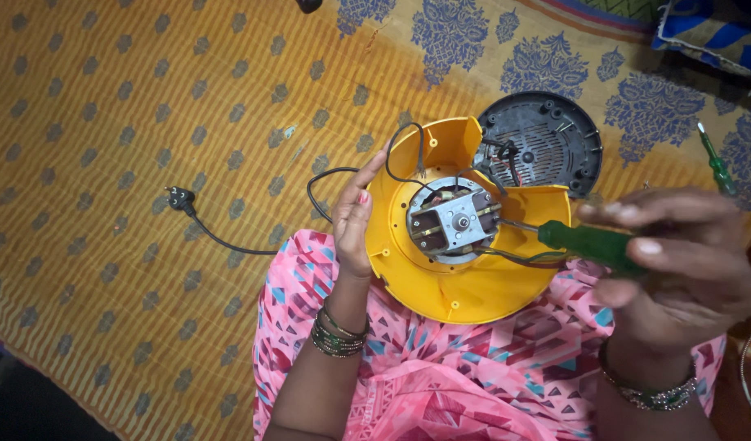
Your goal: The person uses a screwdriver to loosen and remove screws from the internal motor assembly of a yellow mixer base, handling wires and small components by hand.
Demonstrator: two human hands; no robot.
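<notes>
A: Head view, only one supplied. Yellow appliance housing (465,269) is seen upturned on the lap, its open underside facing the camera. The motor (454,220) is exposed at the centre, wires trailing over it

B: Progress, as judged?

A: The dark round base cover (543,143) is already off and lies on the patterned mat (106,163), just beyond the housing on the far side from the gripping hands. So opening up is judged done. The motor is seated in its place; whatever fixes it appears not yet released. Which fasteners remain cannot be told

B: Hands?

A: Left hand (352,224) is clamped on the housing rim, fingers curled over the edge, thumb side toward the motor, wrist bent upward from the lap. Right hand (677,261) is closed around the green-handled screwdriver (592,243), held nearly level; its shaft runs from the grip inward to the motor's edge. Whether the tip sits in a screw head cannot be told

B: Around the grips?

A: A black cord runs outward from the left-hand grip to a plug (179,198) lying well apart on the mat. A second, slimmer green screwdriver (716,163) rests beyond the right hand, untouched
</notes>
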